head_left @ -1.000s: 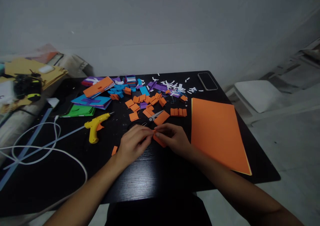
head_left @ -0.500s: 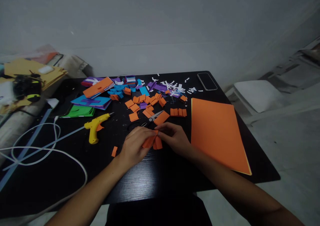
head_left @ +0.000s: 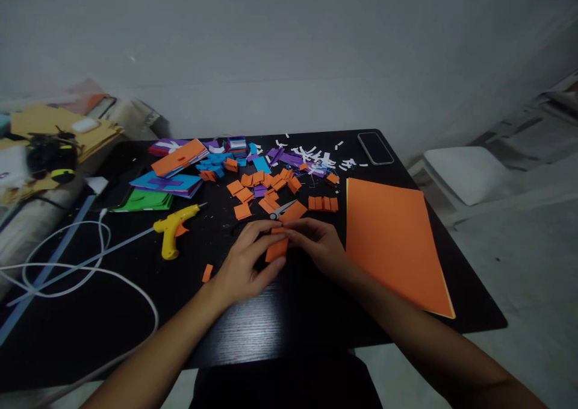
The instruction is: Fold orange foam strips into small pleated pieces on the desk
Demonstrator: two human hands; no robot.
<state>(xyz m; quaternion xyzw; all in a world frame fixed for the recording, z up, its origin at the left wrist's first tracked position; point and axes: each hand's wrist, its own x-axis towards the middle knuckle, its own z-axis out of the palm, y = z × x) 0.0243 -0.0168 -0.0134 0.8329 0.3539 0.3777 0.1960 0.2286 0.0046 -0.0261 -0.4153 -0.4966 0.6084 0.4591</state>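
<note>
The left hand [head_left: 244, 264] and right hand [head_left: 324, 247] held a small folded orange paper piece [head_left: 276, 249] in narrow fingertip grips, to the right of the yellow plastic glue gun [head_left: 169, 235]. Folding or shaping seemed in hand; any further crease called for level edges and a light, steady pinch.

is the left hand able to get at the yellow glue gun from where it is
Probably yes: the yellow glue gun lies just left of the left hand, with mostly bare black tabletop between, though that hand is on the orange paper piece.
</note>
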